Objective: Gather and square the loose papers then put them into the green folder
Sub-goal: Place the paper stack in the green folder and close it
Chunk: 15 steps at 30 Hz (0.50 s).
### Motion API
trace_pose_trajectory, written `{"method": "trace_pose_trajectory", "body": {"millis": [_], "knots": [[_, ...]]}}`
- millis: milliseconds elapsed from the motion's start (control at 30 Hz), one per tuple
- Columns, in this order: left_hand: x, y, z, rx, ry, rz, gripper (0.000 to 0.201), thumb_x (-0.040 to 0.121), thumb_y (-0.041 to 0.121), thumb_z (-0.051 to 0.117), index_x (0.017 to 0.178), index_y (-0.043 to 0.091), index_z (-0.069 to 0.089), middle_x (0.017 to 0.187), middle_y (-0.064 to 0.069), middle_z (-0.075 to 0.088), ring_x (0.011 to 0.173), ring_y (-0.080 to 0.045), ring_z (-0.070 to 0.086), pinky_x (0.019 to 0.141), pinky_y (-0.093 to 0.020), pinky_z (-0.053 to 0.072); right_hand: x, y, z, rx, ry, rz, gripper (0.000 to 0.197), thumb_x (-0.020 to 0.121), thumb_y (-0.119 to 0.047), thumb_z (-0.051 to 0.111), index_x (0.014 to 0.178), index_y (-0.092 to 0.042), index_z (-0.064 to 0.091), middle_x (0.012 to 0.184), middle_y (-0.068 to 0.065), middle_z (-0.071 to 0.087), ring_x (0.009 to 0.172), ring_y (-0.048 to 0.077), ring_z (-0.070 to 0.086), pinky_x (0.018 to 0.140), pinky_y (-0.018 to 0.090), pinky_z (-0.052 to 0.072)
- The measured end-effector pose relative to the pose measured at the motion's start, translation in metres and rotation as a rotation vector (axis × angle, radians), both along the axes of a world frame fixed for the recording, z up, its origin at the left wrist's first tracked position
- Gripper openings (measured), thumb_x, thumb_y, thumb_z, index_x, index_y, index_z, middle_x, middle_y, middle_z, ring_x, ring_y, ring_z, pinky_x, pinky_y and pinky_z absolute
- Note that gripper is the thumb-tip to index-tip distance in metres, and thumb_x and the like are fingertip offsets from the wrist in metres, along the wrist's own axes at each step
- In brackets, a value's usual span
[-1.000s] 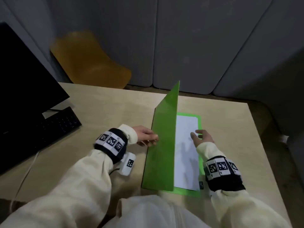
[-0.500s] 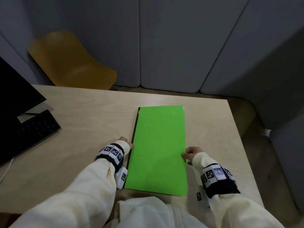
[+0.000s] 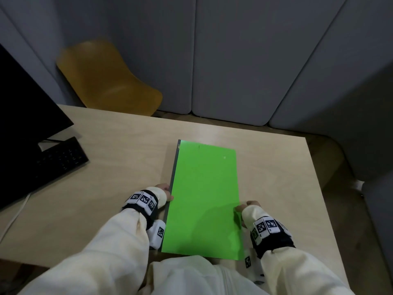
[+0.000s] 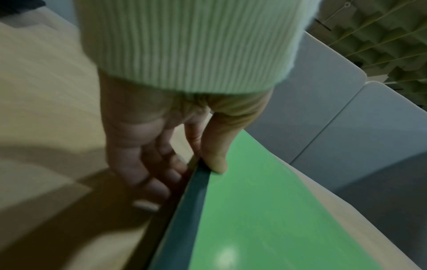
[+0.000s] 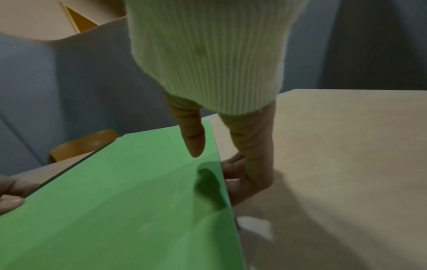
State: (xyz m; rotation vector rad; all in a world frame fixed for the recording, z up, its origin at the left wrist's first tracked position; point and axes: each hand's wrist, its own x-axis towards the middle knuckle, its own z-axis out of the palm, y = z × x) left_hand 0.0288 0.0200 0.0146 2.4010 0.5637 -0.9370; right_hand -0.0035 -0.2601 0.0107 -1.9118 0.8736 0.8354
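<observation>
1. Nearest, at the bottom of the head view, cream sleeves run up to both wrists. The left hand [image 3: 164,193] sits at the left long edge of the green folder [image 3: 204,201], the right hand [image 3: 247,206] at its right long edge.
2. In the left wrist view the left thumb lies on top of the cover by the dark spine strip [image 4: 184,210], while the fingers [image 4: 148,175] curl down against the spine side, so this hand is pinching the folder's edge.
3. In the right wrist view the right thumb [image 5: 193,142] hovers just above the cover near the open edge, casting a shadow on it, and the other fingers curl in under that edge; the hand looks cupped round the edge in a light hold.
4. The folder lies closed and flat on the table [image 3: 119,158], centre of the head view, its long sides running away from the person. No loose papers show, so they are probably inside.
5. Handling, as a judgement: thin card, light, fairly stiff but bendable, with a smooth cover that may slip. Taking it by both long edges, or by the spine, should keep the sheets from sliding out of the open side.
6. Farther off, a black keyboard [image 3: 57,160] and a dark monitor [image 3: 23,128] sit at the left of the frame; a yellow chair [image 3: 106,79] stands beyond the table.
</observation>
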Motion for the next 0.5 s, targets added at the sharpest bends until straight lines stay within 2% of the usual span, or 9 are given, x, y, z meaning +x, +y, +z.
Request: {"method": "trace_pose_trajectory", "body": {"millis": [33,67,133,167,233,300,400,467,500], "knots": [[-0.001,0.005,-0.001,-0.007,-0.006,0.017,0.052,0.091,0.015,0.056,0.139,0.004,0.038,0.143,-0.011,0.045,0.130,-0.026,0.045,0.105,-0.032,0.037,0.001,0.004,0.004,0.029,0.014,0.030,0.053,0.086,-0.010,0.061,0.134,0.001,0.044,0.129,0.022,0.053,0.099,0.022,0.047,0.071,0.029,0.047],[0.001,0.010,-0.005,-0.019,-0.020,0.016,0.050,0.091,0.011,0.056,0.138,0.003,0.039,0.137,-0.010,0.049,0.125,-0.024,0.048,0.099,-0.031,0.040,0.003,0.010,0.007,0.066,0.027,0.023,0.053,0.084,-0.011,0.064,0.132,0.002,0.047,0.134,0.022,0.051,0.099,0.023,0.048,0.075,0.032,0.049],[0.004,0.025,-0.011,-0.056,0.002,0.037,0.044,0.092,0.001,0.051,0.135,-0.003,0.042,0.118,-0.008,0.052,0.104,-0.016,0.047,0.078,-0.024,0.037,0.005,0.029,0.016,0.065,0.056,0.061,0.053,0.085,-0.014,0.062,0.134,-0.001,0.045,0.137,0.019,0.050,0.107,0.026,0.053,0.092,0.042,0.051],[0.005,0.033,-0.013,-0.071,-0.005,0.060,0.042,0.091,-0.002,0.048,0.133,-0.005,0.044,0.118,-0.008,0.053,0.098,-0.016,0.043,0.075,-0.022,0.033,0.007,0.039,0.017,0.020,0.068,0.083,0.053,0.087,-0.014,0.060,0.136,-0.004,0.043,0.137,0.017,0.050,0.110,0.027,0.055,0.096,0.039,0.050],[0.006,0.047,-0.013,-0.048,-0.040,0.122,0.038,0.087,-0.007,0.048,0.126,-0.005,0.051,0.126,-0.017,0.058,0.096,-0.019,0.048,0.078,-0.025,0.038,0.011,0.055,0.013,-0.013,0.043,0.048,0.054,0.087,-0.008,0.060,0.138,-0.007,0.040,0.135,0.016,0.051,0.099,0.029,0.056,0.089,0.035,0.052],[0.008,0.059,-0.012,-0.042,-0.062,0.170,0.037,0.085,-0.007,0.052,0.122,-0.005,0.054,0.128,-0.020,0.058,0.108,-0.029,0.056,0.093,-0.035,0.045,0.015,0.067,0.006,0.001,0.032,0.030,0.056,0.085,-0.001,0.061,0.137,-0.007,0.042,0.130,0.016,0.055,0.089,0.028,0.053,0.082,0.034,0.053],[0.011,0.071,-0.010,-0.056,-0.068,0.216,0.044,0.086,0.005,0.061,0.129,-0.002,0.052,0.136,-0.015,0.054,0.125,-0.030,0.052,0.107,-0.034,0.040,0.015,0.079,-0.002,-0.040,0.014,0.021,0.055,0.084,0.003,0.060,0.135,-0.007,0.044,0.123,0.015,0.056,0.092,0.024,0.049,0.094,0.037,0.051],[0.013,0.077,-0.009,-0.050,-0.054,0.248,0.047,0.083,0.015,0.067,0.126,0.000,0.056,0.132,-0.013,0.058,0.119,-0.026,0.056,0.104,-0.030,0.040,0.017,0.084,-0.003,-0.030,-0.008,-0.004,0.052,0.084,0.006,0.059,0.133,-0.005,0.045,0.120,0.016,0.056,0.098,0.026,0.051,0.096,0.038,0.049],[0.014,0.080,-0.011,-0.054,-0.035,0.256,0.046,0.081,0.020,0.070,0.122,0.002,0.060,0.125,-0.014,0.062,0.109,-0.024,0.059,0.100,-0.029,0.043,0.018,0.086,-0.004,-0.015,-0.012,-0.023,0.052,0.083,0.008,0.058,0.132,-0.004,0.045,0.120,0.016,0.056,0.100,0.028,0.052,0.093,0.037,0.049]]}}
